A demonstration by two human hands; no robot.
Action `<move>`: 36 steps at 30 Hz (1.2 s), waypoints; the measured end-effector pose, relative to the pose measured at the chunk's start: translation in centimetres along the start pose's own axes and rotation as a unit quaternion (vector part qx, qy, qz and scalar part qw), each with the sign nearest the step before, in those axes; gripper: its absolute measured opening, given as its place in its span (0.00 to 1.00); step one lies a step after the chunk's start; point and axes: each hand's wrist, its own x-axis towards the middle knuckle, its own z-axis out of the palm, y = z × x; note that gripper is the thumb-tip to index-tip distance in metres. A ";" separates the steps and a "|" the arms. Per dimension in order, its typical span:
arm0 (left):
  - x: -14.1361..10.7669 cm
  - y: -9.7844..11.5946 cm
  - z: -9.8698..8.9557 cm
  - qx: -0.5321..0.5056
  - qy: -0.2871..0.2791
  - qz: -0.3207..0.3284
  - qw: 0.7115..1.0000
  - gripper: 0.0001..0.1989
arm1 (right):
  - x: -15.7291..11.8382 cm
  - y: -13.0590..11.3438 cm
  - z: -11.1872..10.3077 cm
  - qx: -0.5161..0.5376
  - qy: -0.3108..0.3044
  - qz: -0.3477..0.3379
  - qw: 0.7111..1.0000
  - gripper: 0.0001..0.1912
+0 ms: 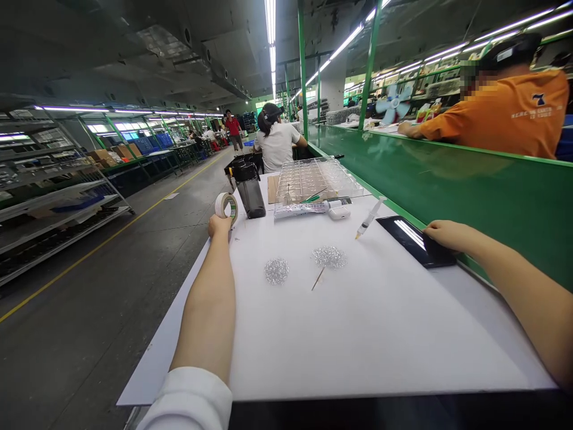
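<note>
My left hand (219,226) is closed around the lower edge of a roll of tape (222,204) at the table's left side. At the right, my right hand (450,235) grips the edge of a flat black phone or tablet (405,237); its fingertips are partly hidden. Between my arms, two small piles of tiny shiny pieces, a left pile (276,272) and a right pile (329,257), lie on the white tabletop (286,340). A thin stick (318,279) touches the right pile's lower edge. Beyond it lies a syringe (370,218) with a yellowish tip.
A dark water bottle (250,194) stands behind the tape. Clear plastic trays (308,179), a long tube (299,209) and a white earbud case (339,212) are at the back. A green conveyor (492,197) borders the right; a person in orange (505,113) sits across it.
</note>
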 end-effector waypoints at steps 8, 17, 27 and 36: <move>-1.4 1.3 -0.9 -0.036 0.085 0.027 0.995 0.16 | -0.5 -0.4 -0.1 0.009 0.010 0.009 1.000 0.19; -1.2 1.1 -0.7 -0.045 0.029 -0.010 0.999 0.29 | -0.2 -0.2 0.0 0.015 0.018 0.010 1.000 0.14; -1.8 2.0 -0.8 -0.071 0.077 0.037 0.994 0.20 | -0.2 -0.1 -0.1 0.019 0.017 -0.001 1.000 0.13; -1.2 1.4 -0.5 -0.049 0.008 0.007 0.999 0.24 | -0.5 -0.4 -0.1 0.029 0.009 0.006 1.000 0.20</move>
